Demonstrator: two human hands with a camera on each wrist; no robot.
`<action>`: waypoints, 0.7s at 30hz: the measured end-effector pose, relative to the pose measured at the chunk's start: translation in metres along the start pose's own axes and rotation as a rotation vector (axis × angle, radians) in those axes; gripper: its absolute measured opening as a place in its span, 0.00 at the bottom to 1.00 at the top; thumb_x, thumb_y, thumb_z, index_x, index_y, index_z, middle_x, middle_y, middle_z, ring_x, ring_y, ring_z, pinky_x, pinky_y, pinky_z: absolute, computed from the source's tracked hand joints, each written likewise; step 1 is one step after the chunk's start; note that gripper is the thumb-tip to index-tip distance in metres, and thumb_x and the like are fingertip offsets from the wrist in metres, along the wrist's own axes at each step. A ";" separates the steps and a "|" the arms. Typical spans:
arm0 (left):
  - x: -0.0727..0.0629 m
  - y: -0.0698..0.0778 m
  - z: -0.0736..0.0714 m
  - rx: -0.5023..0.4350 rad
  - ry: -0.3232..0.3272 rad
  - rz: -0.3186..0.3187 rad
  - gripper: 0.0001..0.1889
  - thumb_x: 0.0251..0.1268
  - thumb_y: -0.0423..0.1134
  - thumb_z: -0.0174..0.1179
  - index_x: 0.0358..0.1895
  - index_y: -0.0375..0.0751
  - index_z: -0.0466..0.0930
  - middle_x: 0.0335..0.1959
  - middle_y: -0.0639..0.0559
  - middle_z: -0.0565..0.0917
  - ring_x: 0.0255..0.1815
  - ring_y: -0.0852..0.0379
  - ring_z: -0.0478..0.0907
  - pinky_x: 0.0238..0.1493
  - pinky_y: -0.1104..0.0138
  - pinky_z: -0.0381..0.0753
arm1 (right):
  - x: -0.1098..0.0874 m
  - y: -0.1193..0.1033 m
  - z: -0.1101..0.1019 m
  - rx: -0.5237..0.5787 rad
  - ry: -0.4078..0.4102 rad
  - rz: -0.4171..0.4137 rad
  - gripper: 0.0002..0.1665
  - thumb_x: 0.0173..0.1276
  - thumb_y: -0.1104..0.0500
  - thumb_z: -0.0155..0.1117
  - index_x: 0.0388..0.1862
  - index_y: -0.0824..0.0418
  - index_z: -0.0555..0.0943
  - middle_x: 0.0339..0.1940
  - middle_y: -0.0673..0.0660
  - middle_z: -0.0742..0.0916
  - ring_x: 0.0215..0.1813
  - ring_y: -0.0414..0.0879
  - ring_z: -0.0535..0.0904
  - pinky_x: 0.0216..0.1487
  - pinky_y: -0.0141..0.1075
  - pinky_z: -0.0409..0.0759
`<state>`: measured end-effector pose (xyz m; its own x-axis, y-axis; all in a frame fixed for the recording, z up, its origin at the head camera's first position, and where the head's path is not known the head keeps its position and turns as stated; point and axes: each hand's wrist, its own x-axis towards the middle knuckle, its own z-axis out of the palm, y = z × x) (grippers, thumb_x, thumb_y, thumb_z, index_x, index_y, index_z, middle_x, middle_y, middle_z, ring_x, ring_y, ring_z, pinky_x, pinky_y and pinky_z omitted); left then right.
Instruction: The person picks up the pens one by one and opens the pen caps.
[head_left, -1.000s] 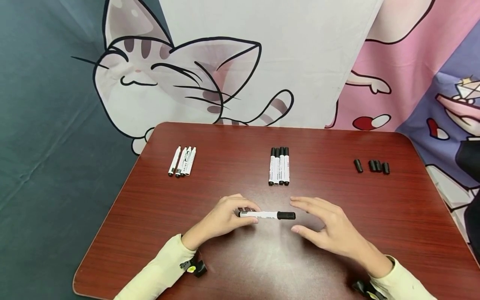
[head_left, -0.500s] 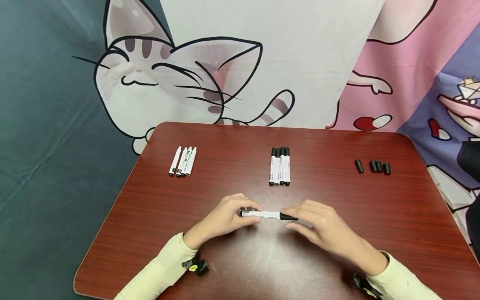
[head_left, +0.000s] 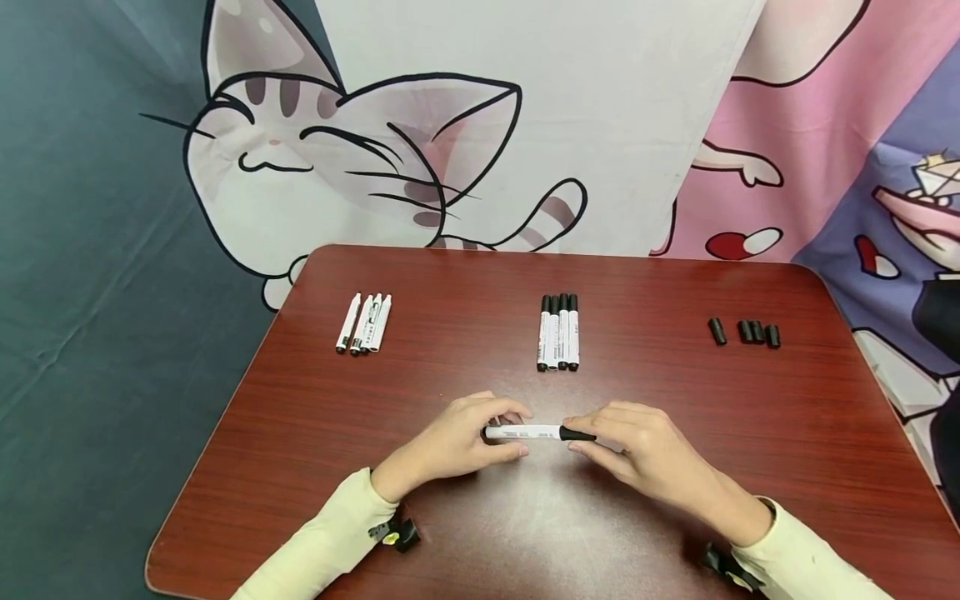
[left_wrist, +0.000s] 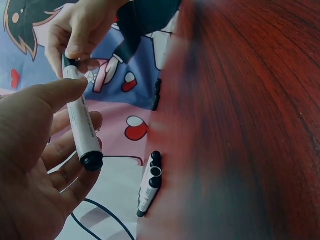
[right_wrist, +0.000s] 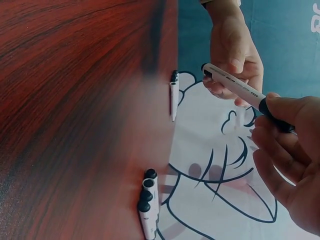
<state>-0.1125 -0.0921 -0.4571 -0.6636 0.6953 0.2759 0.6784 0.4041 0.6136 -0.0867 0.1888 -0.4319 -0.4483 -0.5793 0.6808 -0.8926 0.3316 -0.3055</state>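
A white marker (head_left: 528, 432) with a black cap is held level above the table, its capped end to the right. My right hand (head_left: 648, 446) pinches the black cap (right_wrist: 272, 112) between thumb and fingers. Around the barrel's other end is my left hand (head_left: 457, 437), thumb and fingers spread apart on either side of it. In the left wrist view the marker's black end plug (left_wrist: 92, 161) points toward the camera, with the left fingers (left_wrist: 62, 147) behind the barrel.
Several capped markers (head_left: 558, 333) lie side by side at mid-table. Uncapped white markers (head_left: 365, 323) lie at the back left. Loose black caps (head_left: 750, 332) are at the back right of the brown table (head_left: 300, 433). Behind hangs a cartoon-printed cloth (head_left: 600, 100).
My right hand has moved left and taken hold of the marker's cap. My left thumb and fingers have since spread away from the barrel.
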 end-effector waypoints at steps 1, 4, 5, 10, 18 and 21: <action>0.000 0.000 0.000 0.010 0.002 0.008 0.20 0.63 0.48 0.73 0.56 0.48 0.83 0.40 0.62 0.87 0.41 0.68 0.78 0.43 0.71 0.78 | 0.000 0.000 0.000 0.006 -0.003 0.006 0.15 0.77 0.50 0.64 0.48 0.59 0.89 0.39 0.46 0.91 0.34 0.35 0.83 0.34 0.27 0.79; 0.001 0.002 0.001 0.044 0.014 0.038 0.21 0.63 0.50 0.73 0.55 0.47 0.83 0.38 0.62 0.86 0.40 0.69 0.78 0.43 0.72 0.79 | 0.001 0.000 0.000 0.018 0.003 0.015 0.15 0.77 0.51 0.64 0.47 0.59 0.89 0.39 0.47 0.91 0.34 0.35 0.83 0.33 0.26 0.78; 0.001 0.002 0.001 0.053 0.017 0.050 0.21 0.63 0.50 0.73 0.55 0.47 0.83 0.38 0.62 0.85 0.39 0.69 0.78 0.42 0.73 0.78 | 0.001 0.000 0.000 0.020 0.009 0.015 0.15 0.77 0.51 0.63 0.47 0.59 0.89 0.38 0.47 0.91 0.34 0.34 0.83 0.32 0.25 0.77; 0.002 0.003 0.002 0.075 0.051 0.097 0.18 0.60 0.50 0.74 0.50 0.49 0.84 0.35 0.62 0.84 0.35 0.70 0.76 0.37 0.75 0.76 | 0.001 0.000 0.003 0.023 0.047 0.007 0.16 0.77 0.49 0.62 0.45 0.59 0.89 0.37 0.47 0.91 0.31 0.33 0.80 0.30 0.21 0.72; 0.002 0.003 0.005 0.090 0.096 0.146 0.18 0.51 0.52 0.77 0.42 0.51 0.85 0.34 0.63 0.85 0.32 0.71 0.74 0.34 0.78 0.73 | 0.000 -0.001 0.004 0.046 0.062 0.013 0.16 0.76 0.49 0.63 0.44 0.60 0.90 0.35 0.47 0.91 0.29 0.32 0.79 0.28 0.20 0.71; 0.002 0.002 0.006 0.092 0.112 0.156 0.15 0.53 0.50 0.77 0.42 0.51 0.86 0.36 0.63 0.86 0.32 0.71 0.74 0.34 0.78 0.73 | 0.000 -0.002 0.004 0.046 0.061 0.011 0.16 0.76 0.50 0.64 0.44 0.60 0.90 0.35 0.48 0.91 0.29 0.33 0.80 0.29 0.20 0.72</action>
<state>-0.1102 -0.0861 -0.4597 -0.5755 0.6857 0.4457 0.7983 0.3528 0.4881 -0.0855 0.1854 -0.4342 -0.4553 -0.5288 0.7162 -0.8896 0.3019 -0.3427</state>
